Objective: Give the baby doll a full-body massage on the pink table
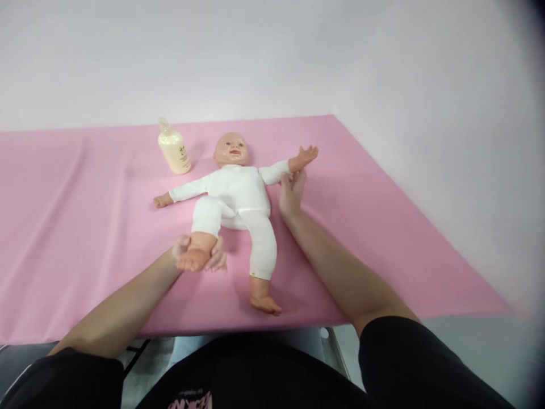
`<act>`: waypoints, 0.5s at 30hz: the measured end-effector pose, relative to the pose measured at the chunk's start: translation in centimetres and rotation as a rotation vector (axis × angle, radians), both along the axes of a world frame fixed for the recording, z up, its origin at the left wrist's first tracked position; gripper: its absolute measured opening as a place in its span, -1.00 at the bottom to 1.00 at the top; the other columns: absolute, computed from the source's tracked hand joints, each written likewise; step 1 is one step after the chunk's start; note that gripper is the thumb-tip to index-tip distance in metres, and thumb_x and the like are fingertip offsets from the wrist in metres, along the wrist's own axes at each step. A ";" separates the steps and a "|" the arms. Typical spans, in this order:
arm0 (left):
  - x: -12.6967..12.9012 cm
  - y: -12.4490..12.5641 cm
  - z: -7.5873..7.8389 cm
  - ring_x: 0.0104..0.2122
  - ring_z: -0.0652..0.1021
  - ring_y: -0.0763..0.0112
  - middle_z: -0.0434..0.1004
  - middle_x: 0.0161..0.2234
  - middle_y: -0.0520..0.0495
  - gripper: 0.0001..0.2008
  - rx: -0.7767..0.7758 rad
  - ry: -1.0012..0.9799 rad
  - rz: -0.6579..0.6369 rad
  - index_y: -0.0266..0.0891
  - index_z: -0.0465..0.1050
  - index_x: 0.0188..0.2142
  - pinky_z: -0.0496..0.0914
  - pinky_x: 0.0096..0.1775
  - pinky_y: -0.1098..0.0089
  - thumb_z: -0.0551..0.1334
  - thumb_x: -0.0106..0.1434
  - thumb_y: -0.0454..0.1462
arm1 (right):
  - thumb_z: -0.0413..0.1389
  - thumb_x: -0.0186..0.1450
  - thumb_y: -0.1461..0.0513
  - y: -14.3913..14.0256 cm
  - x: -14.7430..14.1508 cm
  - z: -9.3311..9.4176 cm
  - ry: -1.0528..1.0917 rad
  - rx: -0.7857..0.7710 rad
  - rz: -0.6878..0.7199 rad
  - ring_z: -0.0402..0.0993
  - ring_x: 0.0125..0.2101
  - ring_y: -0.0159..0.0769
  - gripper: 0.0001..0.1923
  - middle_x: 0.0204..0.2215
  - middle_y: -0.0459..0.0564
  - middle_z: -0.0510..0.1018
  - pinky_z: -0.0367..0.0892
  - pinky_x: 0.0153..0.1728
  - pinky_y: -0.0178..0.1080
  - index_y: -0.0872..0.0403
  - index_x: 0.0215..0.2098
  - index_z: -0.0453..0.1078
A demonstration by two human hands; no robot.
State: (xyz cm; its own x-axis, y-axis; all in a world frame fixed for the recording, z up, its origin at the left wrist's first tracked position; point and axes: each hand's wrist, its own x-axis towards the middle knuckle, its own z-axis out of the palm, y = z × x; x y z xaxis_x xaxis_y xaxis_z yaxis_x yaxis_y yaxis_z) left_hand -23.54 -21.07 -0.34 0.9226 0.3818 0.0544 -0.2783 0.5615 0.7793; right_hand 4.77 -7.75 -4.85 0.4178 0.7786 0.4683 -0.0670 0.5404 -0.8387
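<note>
Black sleeves (426, 363) of the person fill the bottom of the view, and both bare forearms reach forward over the near edge of the pink table (63, 238). On this table lies a baby doll (234, 196) in white clothes, on its back, head toward the far edge and feet toward the near edge. At the near side, the left hand (200, 255) is closed around the doll's ankle and holds the bare foot a little above the cloth. Further away, the right hand (293, 193) grips with narrow fingers the doll's arm near the wrist, just below the small open doll hand. One leg of the doll lies straight, and its foot rests near the near edge. A cream lotion bottle (174, 149) stands upright near the far edge, just beside the doll's head and apart from it. To the left of the doll the pink surface is wide and open up to the left edge; to the right there is also free room until the slanting right edge by the white wall (447, 113).
</note>
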 end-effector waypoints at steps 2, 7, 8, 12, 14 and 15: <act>0.2 0.0 0.3 -0.54 0.38 0.33 0.24 -0.68 0.06 -0.45 -0.081 -0.007 0.265 -0.17 0.34 -0.46 0.44 -0.24 0.18 0.33 -0.06 0.24 | 0.18 0.33 0.02 -1.1 -0.9 0.5 -0.184 0.099 0.021 0.49 0.09 -0.16 -0.48 0.13 0.06 0.45 0.44 0.14 -0.01 -0.09 0.22 0.24; 0.8 0.5 1.1 -0.51 0.37 0.36 0.25 -0.60 0.06 -0.54 -0.202 0.092 0.578 -0.25 0.39 -0.38 0.37 -0.29 0.27 0.28 0.08 0.12 | 0.06 0.42 0.15 -3.2 -1.9 1.7 -0.751 0.277 0.136 0.42 0.18 -0.10 -0.66 0.12 0.02 0.52 0.28 0.30 0.10 -0.09 0.15 0.41; 0.8 0.6 1.0 -0.51 0.38 0.36 0.27 -0.60 0.05 -0.54 -0.202 0.099 0.584 -0.27 0.41 -0.37 0.35 -0.30 0.28 0.29 0.08 0.11 | 0.03 0.43 0.18 -3.4 -2.0 1.9 -0.831 0.294 0.157 0.42 0.17 -0.11 -0.67 0.11 0.02 0.53 0.29 0.29 0.10 -0.10 0.12 0.45; 0.8 0.6 0.2 -0.49 0.44 0.35 0.39 -0.57 -0.02 -0.50 -0.135 0.128 0.548 -0.33 0.48 -0.30 0.36 -0.29 0.28 0.31 0.09 0.10 | 0.01 0.43 0.24 -3.4 -1.9 2.1 -0.875 0.329 0.178 0.43 0.15 -0.13 -0.67 0.10 0.01 0.54 0.32 0.25 0.08 -0.11 0.10 0.47; 0.5 0.4 -0.1 -0.46 0.50 0.32 0.48 -0.52 -0.06 -0.46 -0.083 0.145 0.448 -0.35 0.50 -0.25 0.39 -0.26 0.27 0.34 0.09 0.12 | 0.07 0.41 0.21 -3.2 -1.8 1.9 -0.782 0.316 0.171 0.42 0.16 -0.13 -0.67 0.10 0.01 0.53 0.29 0.27 0.07 -0.11 0.12 0.45; 0.3 0.3 -0.1 -0.43 0.53 0.29 0.53 -0.47 -0.09 -0.44 -0.051 0.157 0.365 -0.35 0.51 -0.21 0.41 -0.25 0.27 0.36 0.08 0.12 | 0.11 0.40 0.19 -3.0 -1.7 1.7 -0.716 0.290 0.164 0.42 0.17 -0.13 -0.66 0.10 0.00 0.53 0.27 0.29 0.06 -0.12 0.13 0.44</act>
State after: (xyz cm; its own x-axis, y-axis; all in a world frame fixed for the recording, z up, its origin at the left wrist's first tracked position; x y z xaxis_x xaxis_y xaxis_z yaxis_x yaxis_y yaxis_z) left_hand -23.29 -20.75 -0.45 0.7211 0.6850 -0.1042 -0.3463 0.4866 0.8021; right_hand 3.02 -10.73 -3.15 -0.1718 0.6100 0.7736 0.3387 0.7740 -0.5351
